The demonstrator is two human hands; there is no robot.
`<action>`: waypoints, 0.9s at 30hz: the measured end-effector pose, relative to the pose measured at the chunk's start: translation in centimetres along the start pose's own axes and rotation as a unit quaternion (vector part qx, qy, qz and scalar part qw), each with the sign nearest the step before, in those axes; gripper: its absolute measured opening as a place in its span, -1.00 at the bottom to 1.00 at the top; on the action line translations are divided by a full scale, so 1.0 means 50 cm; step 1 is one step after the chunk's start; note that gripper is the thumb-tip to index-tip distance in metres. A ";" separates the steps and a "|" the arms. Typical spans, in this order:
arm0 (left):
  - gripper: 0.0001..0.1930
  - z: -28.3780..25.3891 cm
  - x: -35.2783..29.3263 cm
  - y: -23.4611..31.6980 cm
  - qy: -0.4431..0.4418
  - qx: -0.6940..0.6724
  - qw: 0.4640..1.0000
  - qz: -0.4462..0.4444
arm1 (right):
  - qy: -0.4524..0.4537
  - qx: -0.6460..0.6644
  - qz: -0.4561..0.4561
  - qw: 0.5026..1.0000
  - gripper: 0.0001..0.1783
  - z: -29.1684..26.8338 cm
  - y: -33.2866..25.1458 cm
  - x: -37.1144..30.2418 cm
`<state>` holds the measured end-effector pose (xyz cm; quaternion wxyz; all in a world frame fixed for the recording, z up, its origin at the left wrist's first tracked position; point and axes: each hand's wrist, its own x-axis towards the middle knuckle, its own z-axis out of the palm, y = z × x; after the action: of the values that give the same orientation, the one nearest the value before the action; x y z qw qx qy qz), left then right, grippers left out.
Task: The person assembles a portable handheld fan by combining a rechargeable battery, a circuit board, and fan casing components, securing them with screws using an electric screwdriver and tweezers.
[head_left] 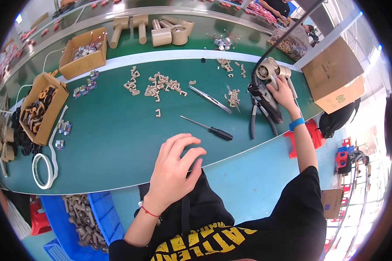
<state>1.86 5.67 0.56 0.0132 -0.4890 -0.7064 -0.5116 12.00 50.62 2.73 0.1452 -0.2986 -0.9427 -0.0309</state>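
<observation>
My right hand reaches to the right side of the green bench. Its thumb and fingers close around the handle of a beige hair dryer housing, whose round end faces up. A similar beige housing lies just behind it. Beside the hand are a black corded tool and dark-handled pliers. My left hand hovers over the bench's near edge, fingers loosely curved and apart, holding nothing. Ahead of it lie a black-handled screwdriver and metal tweezers.
Small beige clips lie in loose piles. On the left are cardboard boxes of parts, small circuit boards and a tape roll. A carton stands at right. Below the bench is a blue crate.
</observation>
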 end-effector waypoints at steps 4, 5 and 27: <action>-0.80 -0.003 0.000 -0.005 0.008 -0.016 1.000 0.003 | 0.088 -0.006 -0.054 0.995 -0.56 0.001 0.002 -0.005; -0.80 -0.002 0.000 -0.004 0.004 -0.017 1.000 0.011 | 0.087 -0.009 -0.054 0.995 -0.56 0.000 0.010 -0.004; -0.80 0.008 -0.003 -0.006 0.016 0.000 1.000 0.005 | 0.217 -0.038 -0.047 0.974 -0.56 -0.021 0.008 0.015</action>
<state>1.89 5.86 0.07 0.0265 -0.4843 -0.7036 -0.5193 11.91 51.20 3.92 0.3334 -0.2458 -0.8997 -0.1380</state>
